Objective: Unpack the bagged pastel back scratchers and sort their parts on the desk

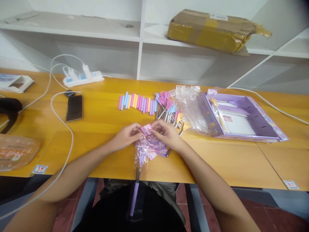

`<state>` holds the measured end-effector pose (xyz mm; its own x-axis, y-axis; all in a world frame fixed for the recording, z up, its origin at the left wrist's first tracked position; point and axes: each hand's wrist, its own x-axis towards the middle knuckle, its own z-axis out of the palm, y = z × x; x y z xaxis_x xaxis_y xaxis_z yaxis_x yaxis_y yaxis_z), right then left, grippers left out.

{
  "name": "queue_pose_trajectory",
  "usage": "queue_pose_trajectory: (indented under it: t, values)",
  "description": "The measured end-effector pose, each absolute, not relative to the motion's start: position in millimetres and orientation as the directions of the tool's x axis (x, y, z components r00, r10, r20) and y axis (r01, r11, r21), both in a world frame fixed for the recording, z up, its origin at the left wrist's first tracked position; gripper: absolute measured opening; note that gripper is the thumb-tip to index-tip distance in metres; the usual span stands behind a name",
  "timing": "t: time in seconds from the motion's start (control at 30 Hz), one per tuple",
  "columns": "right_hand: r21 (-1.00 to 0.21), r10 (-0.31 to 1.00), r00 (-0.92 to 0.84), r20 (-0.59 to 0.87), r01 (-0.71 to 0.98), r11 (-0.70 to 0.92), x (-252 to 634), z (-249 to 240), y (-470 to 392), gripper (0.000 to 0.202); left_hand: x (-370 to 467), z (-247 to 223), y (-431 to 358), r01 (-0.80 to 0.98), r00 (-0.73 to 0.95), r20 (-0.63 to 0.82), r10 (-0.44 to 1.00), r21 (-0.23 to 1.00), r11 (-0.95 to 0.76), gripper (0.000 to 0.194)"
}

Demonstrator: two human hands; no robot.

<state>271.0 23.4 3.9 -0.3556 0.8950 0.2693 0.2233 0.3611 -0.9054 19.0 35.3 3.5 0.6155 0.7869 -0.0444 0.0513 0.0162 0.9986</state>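
Observation:
My left hand (129, 135) pinches the top of a clear plastic bag (144, 162), close to the left edge of a small pink printed card (146, 129). That card is gripped between the fingers of my right hand (166, 132), at the bag's mouth. Inside the bag lies a purple back scratcher (134, 198), its claw up near my hands and its handle hanging past the table's front edge. More printed cards (160, 148) are spread under my right hand. Beyond it, back scratchers (172, 108) with pink, blue and yellow claws are piled up.
A row of coloured tubes (137, 103) lies behind my hands. Clear bags (190, 108) are heaped beside a purple box (263, 129) at right. Leftward are a phone (74, 108), a white cable (70, 129) and a power strip (83, 79). A taped carton (207, 30) rests on the shelf.

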Motion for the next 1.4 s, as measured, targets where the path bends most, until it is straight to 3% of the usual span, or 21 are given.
queue_pose_trajectory:
  t: [0.3, 0.9, 1.2, 1.4]
  values:
    - [-0.908, 0.895, -0.363, 0.258, 0.224, 0.353, 272.3, 7.2, 21.8, 0.018, 21.9, 0.7, 32.4, 0.096, 0.623, -0.072, 0.779, 0.995, 0.016, 0.035]
    - [-0.702, 0.753, -0.530, 0.390, 0.358, 0.616, 276.3, 18.2, 25.3, 0.017, 22.9, 4.0, 31.6, 0.048, 0.626, -0.025, 0.779, 0.999, -0.007, 0.034]
    - [-0.721, 0.746, -0.550, 0.375, 0.333, 0.608, 278.4, 19.9, 23.9, 0.010, 21.5, 0.8, 31.3, 0.077, 0.631, -0.051, 0.774, 0.997, 0.003, 0.035]
    - [-0.714, 0.741, -0.551, 0.383, 0.332, 0.616, 278.4, 21.0, 23.7, 0.011, 17.7, 3.9, 35.5, 0.137, 0.598, -0.017, 0.802, 0.987, -0.082, 0.031]
